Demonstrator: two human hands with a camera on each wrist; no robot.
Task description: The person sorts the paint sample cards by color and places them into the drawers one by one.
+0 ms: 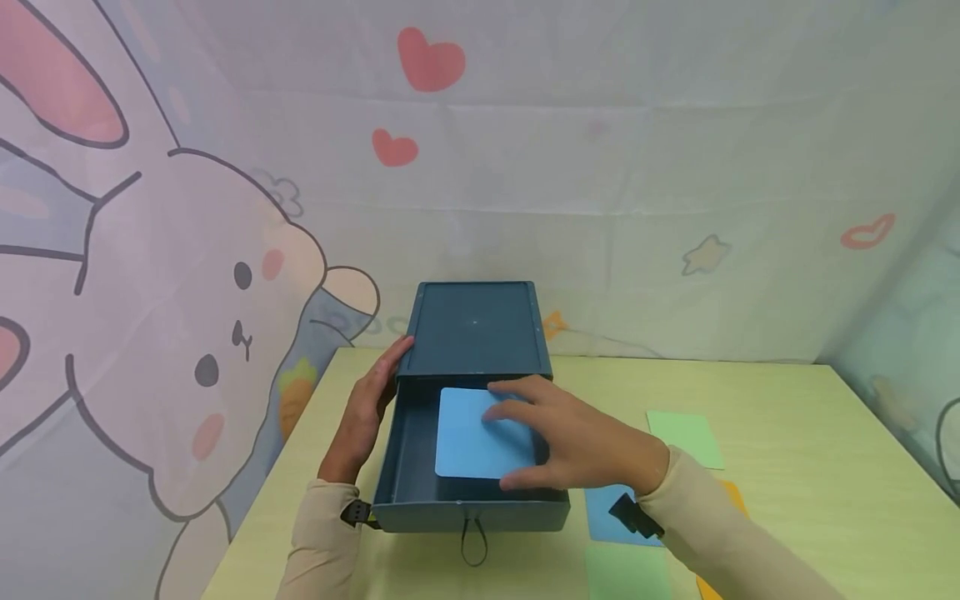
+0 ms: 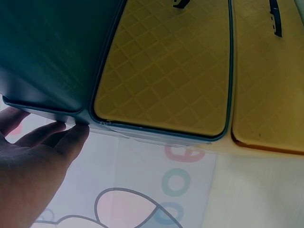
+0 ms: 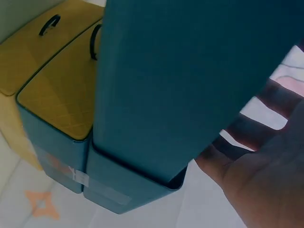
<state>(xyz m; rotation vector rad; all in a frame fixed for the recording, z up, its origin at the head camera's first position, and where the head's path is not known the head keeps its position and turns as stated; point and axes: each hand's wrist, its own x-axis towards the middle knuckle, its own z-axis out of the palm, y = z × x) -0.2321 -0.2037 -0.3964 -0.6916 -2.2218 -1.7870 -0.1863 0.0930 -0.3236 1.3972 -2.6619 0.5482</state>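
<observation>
A dark blue-teal drawer box (image 1: pixel 480 329) stands on the table with its top drawer (image 1: pixel 412 450) pulled out toward me. Inside the drawer is a light blue square card (image 1: pixel 468 437), right of its middle. Over the card's right side spreads my right hand (image 1: pixel 573 437), fingertips overlapping the card and thumb near its lower right corner. My left hand (image 1: pixel 367 408) lies along the box's left side, fingertips at the casing. In the left wrist view those fingers (image 2: pixel 73 140) meet the casing's edge.
Right of the box lie a green card (image 1: pixel 682 437), a blue card (image 1: pixel 607 521), another green card (image 1: pixel 628 575) and orange card edges (image 1: pixel 735 498) under my right sleeve. A loop pull (image 1: pixel 474 546) hangs from the drawer front. Yellow drawer fronts (image 2: pixel 166 66) show below in the wrist views.
</observation>
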